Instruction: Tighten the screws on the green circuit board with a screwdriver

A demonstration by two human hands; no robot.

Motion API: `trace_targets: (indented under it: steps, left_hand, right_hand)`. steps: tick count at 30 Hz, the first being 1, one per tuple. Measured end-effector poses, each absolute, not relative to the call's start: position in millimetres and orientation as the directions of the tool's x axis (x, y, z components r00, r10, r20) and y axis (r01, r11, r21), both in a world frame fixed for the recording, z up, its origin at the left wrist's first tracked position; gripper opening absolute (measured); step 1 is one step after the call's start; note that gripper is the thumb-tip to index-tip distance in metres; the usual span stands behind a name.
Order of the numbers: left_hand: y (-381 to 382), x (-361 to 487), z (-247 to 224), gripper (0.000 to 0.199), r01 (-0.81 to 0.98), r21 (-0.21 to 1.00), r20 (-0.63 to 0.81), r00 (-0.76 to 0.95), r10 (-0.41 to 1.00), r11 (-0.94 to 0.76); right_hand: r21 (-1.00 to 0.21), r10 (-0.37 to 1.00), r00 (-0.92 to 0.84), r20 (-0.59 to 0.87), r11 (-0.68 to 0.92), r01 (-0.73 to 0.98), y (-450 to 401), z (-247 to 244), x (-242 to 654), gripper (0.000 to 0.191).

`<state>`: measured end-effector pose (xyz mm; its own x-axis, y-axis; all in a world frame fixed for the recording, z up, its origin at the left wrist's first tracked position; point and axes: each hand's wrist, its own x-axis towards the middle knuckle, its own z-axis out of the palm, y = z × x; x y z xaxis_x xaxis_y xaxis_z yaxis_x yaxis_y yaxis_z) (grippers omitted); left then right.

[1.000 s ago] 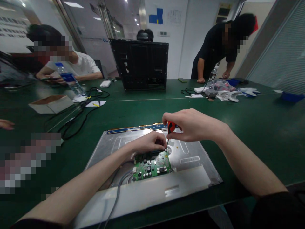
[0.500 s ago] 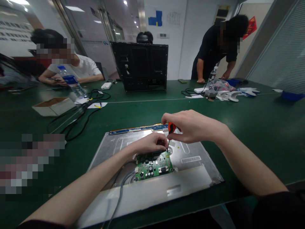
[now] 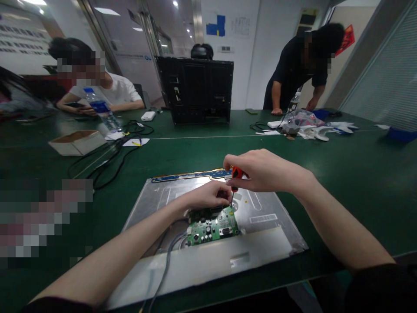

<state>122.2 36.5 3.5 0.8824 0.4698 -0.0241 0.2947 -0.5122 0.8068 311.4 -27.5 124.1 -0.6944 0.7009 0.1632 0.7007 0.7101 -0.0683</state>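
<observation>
A green circuit board (image 3: 213,226) lies on the silver metal back of a display panel (image 3: 260,241). My right hand (image 3: 267,171) is closed round the red and black handle of a screwdriver (image 3: 236,173). The screwdriver stands nearly upright, its tip at the board's far right corner. Right beside that tip, my left hand (image 3: 213,194) is closed with its fingertips together over the board's far edge; whatever they hold is hidden. Grey cables (image 3: 167,265) run from the board's left side toward me. Along the panel's far edge sits a narrow blue circuit strip (image 3: 182,176).
A black monitor housing (image 3: 198,91) stands across the green table (image 3: 182,152). To the left are an open box (image 3: 76,143), a water bottle (image 3: 103,111) and black cables (image 3: 114,171). Gloves and a plastic bag (image 3: 301,119) lie far right. Several people are around the table.
The view has shifted slightly, so everything sits a little further right. More of the red screwdriver handle shows in my right hand. My left hand keeps its place at the board.
</observation>
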Motion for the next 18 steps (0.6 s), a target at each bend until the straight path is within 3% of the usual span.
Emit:
trace_targets:
  steps: [5, 14, 18]
  left_hand:
    - [36.1, 122.8, 5.8, 0.006, 0.310, 0.791, -0.022, 0.876, 0.482, -0.528]
    - [35.5, 122.7, 5.7, 0.008, 0.314, 0.786, -0.019, 0.874, 0.486, -0.533]
    - [38.5, 122.8, 2.6, 0.008, 0.291, 0.791, -0.014, 0.888, 0.460, -0.538]
  right_hand:
    - [-0.167, 0.661, -0.737, 0.142, 0.750, 0.640, -32.1, 126.7, 312.8, 0.025]
    - [-0.033, 0.660, -0.727, 0.189, 0.744, 0.667, -25.7, 122.6, 307.7, 0.014]
    - [-0.106, 0.641, -0.750, 0.162, 0.767, 0.633, -29.0, 125.9, 310.8, 0.015]
